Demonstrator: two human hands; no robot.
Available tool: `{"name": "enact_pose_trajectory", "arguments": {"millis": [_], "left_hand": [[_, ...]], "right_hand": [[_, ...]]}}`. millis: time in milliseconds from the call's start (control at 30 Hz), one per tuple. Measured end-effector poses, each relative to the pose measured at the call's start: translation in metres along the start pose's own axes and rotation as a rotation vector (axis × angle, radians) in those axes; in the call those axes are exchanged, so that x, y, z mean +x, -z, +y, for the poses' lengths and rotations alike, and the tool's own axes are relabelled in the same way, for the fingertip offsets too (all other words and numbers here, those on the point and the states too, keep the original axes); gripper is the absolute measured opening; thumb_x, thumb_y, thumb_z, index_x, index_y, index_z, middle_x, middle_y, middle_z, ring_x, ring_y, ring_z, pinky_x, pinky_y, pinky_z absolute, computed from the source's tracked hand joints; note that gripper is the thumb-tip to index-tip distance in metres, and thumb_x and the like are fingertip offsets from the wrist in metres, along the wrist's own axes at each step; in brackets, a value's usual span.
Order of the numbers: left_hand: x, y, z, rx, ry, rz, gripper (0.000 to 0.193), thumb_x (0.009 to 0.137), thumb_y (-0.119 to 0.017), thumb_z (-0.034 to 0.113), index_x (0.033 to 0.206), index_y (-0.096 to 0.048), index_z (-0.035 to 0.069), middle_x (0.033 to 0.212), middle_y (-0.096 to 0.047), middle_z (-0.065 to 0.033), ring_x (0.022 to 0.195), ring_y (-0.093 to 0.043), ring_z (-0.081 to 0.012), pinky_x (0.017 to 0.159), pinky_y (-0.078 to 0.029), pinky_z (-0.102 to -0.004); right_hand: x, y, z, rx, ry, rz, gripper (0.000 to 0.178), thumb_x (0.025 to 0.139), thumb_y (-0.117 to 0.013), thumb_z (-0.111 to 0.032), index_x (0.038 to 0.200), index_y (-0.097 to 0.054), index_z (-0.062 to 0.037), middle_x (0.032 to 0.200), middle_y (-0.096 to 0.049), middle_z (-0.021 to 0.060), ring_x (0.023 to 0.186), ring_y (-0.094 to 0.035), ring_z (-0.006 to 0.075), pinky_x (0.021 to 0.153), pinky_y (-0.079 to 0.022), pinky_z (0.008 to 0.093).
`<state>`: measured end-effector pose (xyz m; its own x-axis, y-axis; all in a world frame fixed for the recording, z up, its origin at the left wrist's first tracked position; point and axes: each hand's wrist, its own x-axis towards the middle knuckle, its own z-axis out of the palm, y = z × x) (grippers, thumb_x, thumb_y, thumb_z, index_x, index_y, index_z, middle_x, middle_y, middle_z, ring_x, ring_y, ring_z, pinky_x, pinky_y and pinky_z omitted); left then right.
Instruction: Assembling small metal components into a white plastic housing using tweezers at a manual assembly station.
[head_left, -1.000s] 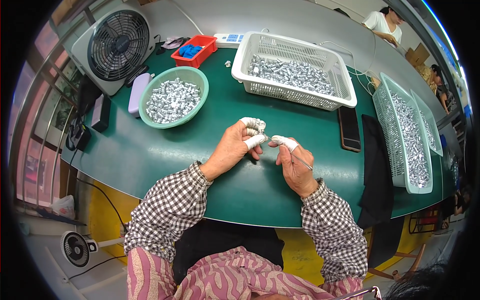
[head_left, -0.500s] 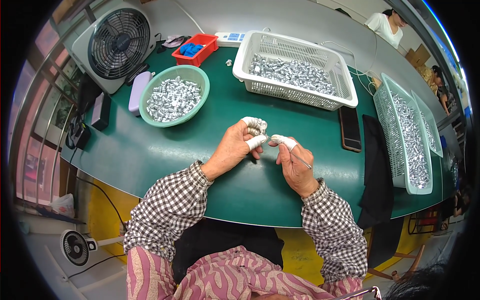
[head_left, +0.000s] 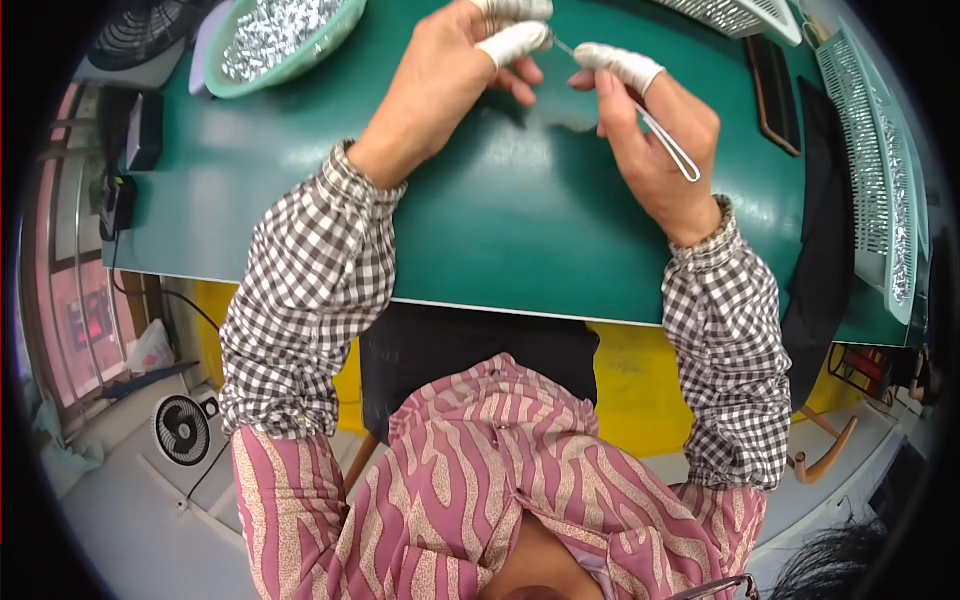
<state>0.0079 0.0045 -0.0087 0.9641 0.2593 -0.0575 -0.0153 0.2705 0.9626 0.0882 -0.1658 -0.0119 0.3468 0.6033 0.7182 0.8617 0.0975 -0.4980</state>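
My left hand [head_left: 440,85] is raised over the green table, its white-wrapped thumb and finger pinched together. What sits in that pinch is too small and hidden to make out. To its right, my right hand [head_left: 660,135], with a white-wrapped finger, is closed around a thin metal wire tool [head_left: 672,145]. A narrow loop forms the tool's rear end, sticking out behind the hand. Its thin tip points left and reaches the left fingertips. A pale green bowl [head_left: 288,78] full of small silvery metal parts stands left of my left hand.
The green table [head_left: 520,250] ends in a pale front edge close to my body. A dark phone [head_left: 773,95] lies right of my right hand, beside black cloth [head_left: 822,190]. Green baskets [head_left: 868,170] and a white basket [head_left: 775,18] hold metal parts. A small fan [head_left: 182,430] stands lower left.
The view has tipped down toward my body, so the bowl and baskets sit higher and are partly cut off. Both hands keep their grips, with the tool's tip still at the left fingers.
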Motion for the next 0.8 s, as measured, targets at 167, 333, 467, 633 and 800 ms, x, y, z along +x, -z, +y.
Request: {"name": "enact_pose_trajectory", "arguments": {"millis": [167,333,467,633,800], "left_hand": [[-0.005,-0.004,0.005,-0.275,0.091,0.017,0.029,0.085,-0.059,0.012,0.112,-0.051,0.003,0.087,-0.057,-0.0021,0.066,-0.055,-0.0091,0.052,-0.046,-0.0196],[-0.007,-0.001,0.006,-0.312,0.039,0.004,0.029,0.085,-0.059,0.011,0.111,-0.051,0.003,0.087,-0.057,-0.0015,0.066,-0.054,-0.0078,0.051,-0.046,-0.0196],[-0.001,-0.001,0.004,-0.227,0.028,0.034,0.028,0.085,-0.059,0.012,0.111,-0.052,0.003,0.087,-0.057,-0.0008,0.066,-0.054,-0.0073,0.051,-0.046,-0.0195],[-0.001,0.01,0.008,-0.248,0.054,-0.021,0.03,0.086,-0.059,0.016,0.112,-0.051,0.004,0.087,-0.057,-0.0012,0.065,-0.054,-0.0074,0.05,-0.046,-0.0195],[-0.002,0.003,-0.007,-0.293,-0.055,-0.078,0.026,0.089,-0.051,0.017,0.11,-0.053,0.002,0.091,-0.059,-0.0045,0.069,-0.056,-0.0108,0.053,-0.048,-0.0217]], "right_hand": [[0.004,0.0,-0.02,0.041,-0.134,-0.022,0.015,0.086,-0.052,-0.004,0.096,-0.062,0.0027,0.075,-0.064,0.0059,0.052,-0.052,0.007,0.047,-0.042,0.0193],[0.009,-0.023,-0.005,0.239,0.001,0.144,0.014,0.08,-0.054,0.0,0.091,-0.058,0.0079,0.07,-0.061,0.0149,0.059,-0.061,0.0239,0.053,-0.047,0.0288],[0.008,-0.045,0.022,0.758,0.368,0.445,0.011,0.082,-0.051,-0.001,0.085,-0.057,0.0081,0.068,-0.059,0.0162,0.057,-0.06,0.0278,0.051,-0.046,0.032],[0.007,-0.009,0.003,0.19,0.108,0.032,0.012,0.084,-0.052,-0.003,0.09,-0.06,0.0046,0.07,-0.061,0.0101,0.053,-0.055,0.0154,0.048,-0.043,0.0251],[0.0,0.002,-0.006,-0.05,-0.03,-0.108,0.013,0.085,-0.051,-0.001,0.093,-0.06,0.0049,0.069,-0.061,0.0088,0.052,-0.054,0.0117,0.048,-0.042,0.0242]]}}
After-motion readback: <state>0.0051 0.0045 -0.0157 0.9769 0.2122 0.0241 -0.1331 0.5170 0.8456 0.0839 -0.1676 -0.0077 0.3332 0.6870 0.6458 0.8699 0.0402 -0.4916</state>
